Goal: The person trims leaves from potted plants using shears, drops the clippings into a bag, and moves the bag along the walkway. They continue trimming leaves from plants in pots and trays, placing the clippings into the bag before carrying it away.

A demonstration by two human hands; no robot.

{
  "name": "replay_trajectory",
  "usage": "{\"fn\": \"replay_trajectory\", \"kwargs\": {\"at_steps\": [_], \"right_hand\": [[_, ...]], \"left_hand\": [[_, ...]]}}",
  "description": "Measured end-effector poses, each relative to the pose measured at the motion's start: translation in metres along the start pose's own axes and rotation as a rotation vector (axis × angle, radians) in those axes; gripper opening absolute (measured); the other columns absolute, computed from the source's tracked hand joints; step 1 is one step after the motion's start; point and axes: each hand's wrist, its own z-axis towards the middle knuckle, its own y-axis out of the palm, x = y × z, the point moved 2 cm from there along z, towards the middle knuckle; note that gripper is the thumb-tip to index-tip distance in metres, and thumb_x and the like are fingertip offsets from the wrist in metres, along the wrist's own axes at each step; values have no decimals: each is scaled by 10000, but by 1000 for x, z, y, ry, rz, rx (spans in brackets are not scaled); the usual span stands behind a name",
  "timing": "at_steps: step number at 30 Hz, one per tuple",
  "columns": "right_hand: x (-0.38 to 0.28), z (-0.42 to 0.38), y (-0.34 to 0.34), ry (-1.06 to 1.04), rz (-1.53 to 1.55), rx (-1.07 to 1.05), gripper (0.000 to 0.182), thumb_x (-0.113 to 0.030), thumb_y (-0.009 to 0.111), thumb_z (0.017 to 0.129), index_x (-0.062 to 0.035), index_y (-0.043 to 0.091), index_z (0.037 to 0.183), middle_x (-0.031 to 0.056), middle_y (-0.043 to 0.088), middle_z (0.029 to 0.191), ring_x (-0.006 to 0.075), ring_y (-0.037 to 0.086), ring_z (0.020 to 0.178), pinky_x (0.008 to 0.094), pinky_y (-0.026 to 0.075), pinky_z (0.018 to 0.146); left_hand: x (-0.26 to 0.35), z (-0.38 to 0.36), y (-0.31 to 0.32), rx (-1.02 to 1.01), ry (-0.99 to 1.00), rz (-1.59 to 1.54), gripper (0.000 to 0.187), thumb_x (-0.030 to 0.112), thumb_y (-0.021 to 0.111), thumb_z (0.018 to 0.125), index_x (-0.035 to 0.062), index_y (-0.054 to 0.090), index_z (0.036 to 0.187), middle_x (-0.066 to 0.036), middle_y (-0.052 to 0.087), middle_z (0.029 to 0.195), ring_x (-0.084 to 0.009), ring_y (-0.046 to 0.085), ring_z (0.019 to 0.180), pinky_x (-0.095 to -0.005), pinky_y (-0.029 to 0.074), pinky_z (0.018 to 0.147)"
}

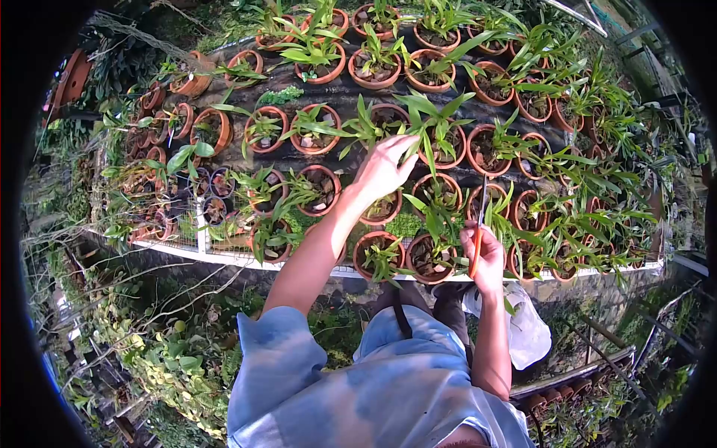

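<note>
Leaves of a potted plant (435, 112) in the upper middle meet the fingertips of my left hand (387, 166), which reaches over the pots with its fingers closed on a leaf. Below and to the right, my right hand (484, 257) is wrapped round the orange handles of a pair of scissors (476, 250). The scissors' narrow blades point up, away from me, beside a terracotta pot (489, 151). Another pot (379, 255) with a small plant stands between my forearms, near the front edge.
Rows of terracotta pots with green plants cover a dark sheet on the bench, bordered by a white front rail (246, 261). A white plastic bag (529, 328) hangs near my right forearm. Dry branches and foliage lie at the left.
</note>
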Motion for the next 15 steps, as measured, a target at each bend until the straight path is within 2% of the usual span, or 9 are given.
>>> {"fn": "replay_trajectory", "kwargs": {"at_steps": [1,3,5,8,9,11,12,13,15], "right_hand": [[-2,-1,-1,7,-14,-4,85,-86,723,939,-36,696,1002,29,635,1172,58,564,907,228,460,812],[-4,-4,-3,16,1,14,84,-87,723,939,-35,701,1002,19,634,1174,53,560,894,222,458,800],[3,-1,-5,0,37,32,83,-89,723,939,-35,701,999,18,634,1175,53,559,890,221,456,797],[0,4,-2,19,14,16,81,-66,721,925,-19,698,988,32,607,1188,74,579,916,238,478,782],[-1,8,-2,21,-2,5,82,-58,721,918,-13,695,981,35,593,1194,81,585,921,242,487,767],[3,11,-1,-7,22,24,66,-35,710,921,-1,690,973,29,596,1184,84,594,911,240,489,778],[3,11,0,2,28,28,66,-29,707,921,1,689,977,30,596,1187,84,595,921,239,490,783],[2,10,-2,12,35,33,67,-22,704,920,3,687,980,30,597,1189,84,596,932,239,490,789],[13,8,-10,10,36,39,97,-13,699,920,1,679,1014,32,599,1195,84,597,945,243,497,803]], "left_hand": [[1,14,-7,65,-34,-49,373,127,625,928,4,607,1279,-225,646,1250,-388,615,1170,-422,486,1046],[-7,54,-25,292,-67,-34,342,120,610,930,2,603,1250,-228,647,1224,-387,625,1136,-416,494,1024],[-23,97,-30,411,-153,-71,294,142,595,951,-8,619,1203,-227,667,1169,-367,640,1110,-407,495,1010],[-70,156,7,97,-457,-216,382,236,613,963,-13,622,1252,-234,692,1148,-359,640,1156,-382,472,1042],[-83,167,21,-62,-466,15,471,281,621,949,9,583,1331,-239,631,1293,-360,592,1241,-400,451,1078],[-100,176,51,-171,-390,297,522,311,609,948,41,542,1389,-222,547,1413,-353,538,1305,-421,423,1113],[-102,177,60,-238,-412,267,553,317,606,944,82,506,1435,-210,473,1483,-347,502,1338,-419,407,1128],[-104,178,70,-269,-474,256,531,312,630,926,126,535,1414,-192,521,1441,-337,504,1336,-421,409,1125],[-111,176,89,-225,-496,297,445,303,655,905,129,621,1313,-174,617,1329,-347,561,1268,-429,458,1070]]}}
